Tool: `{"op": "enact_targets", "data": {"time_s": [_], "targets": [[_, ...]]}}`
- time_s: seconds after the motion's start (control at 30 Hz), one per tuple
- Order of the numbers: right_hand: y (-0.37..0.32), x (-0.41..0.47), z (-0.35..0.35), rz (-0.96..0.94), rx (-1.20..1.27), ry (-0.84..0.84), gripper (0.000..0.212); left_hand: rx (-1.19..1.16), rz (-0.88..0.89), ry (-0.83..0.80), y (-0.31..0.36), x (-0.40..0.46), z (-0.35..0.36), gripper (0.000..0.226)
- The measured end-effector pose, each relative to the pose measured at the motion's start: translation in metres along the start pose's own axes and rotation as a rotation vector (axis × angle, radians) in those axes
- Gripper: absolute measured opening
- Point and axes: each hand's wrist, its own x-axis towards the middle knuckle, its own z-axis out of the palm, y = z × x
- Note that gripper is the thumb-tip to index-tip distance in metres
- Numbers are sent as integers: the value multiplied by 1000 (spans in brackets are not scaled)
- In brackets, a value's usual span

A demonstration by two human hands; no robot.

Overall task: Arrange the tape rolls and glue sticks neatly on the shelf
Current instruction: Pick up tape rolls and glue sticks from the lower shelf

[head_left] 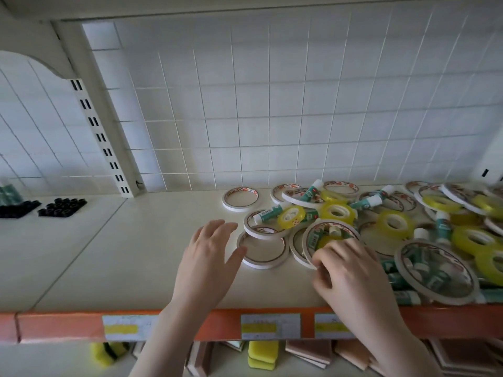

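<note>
Tape rolls (pixel 337 213) and glue sticks (pixel 268 213) lie jumbled on the shelf (pixel 130 240); blur and overlap prevent a firm count. Your right hand (pixel 351 273) pinches a tilted white tape ring (pixel 330 235). Your left hand (pixel 206 257) is spread, thumb touching a flat ring (pixel 262 251).

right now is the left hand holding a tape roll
No, the left hand hovers open with fingers spread beside a white tape roll, gripping nothing.
</note>
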Motion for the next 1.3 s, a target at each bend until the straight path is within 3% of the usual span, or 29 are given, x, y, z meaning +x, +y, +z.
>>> {"op": "enact_targets", "data": {"time_s": [0.2,0.33,0.77,1.07,1.3], "targets": [[-2,0,1,23,-81,-18,36,-29,3,-4,-3,3,6,42],[-5,0,1,34,-115,1,24,-38,11,-1,-5,4,8,41],[9,-4,-13,52,6,-45,32,-52,154,-9,20,28,15,35],[35,-7,-25,145,-30,24,34,95,288,-176,50,60,43,35],[49,-12,-24,171,-17,39,33,61,234,-140,57,67,57,29]]}}
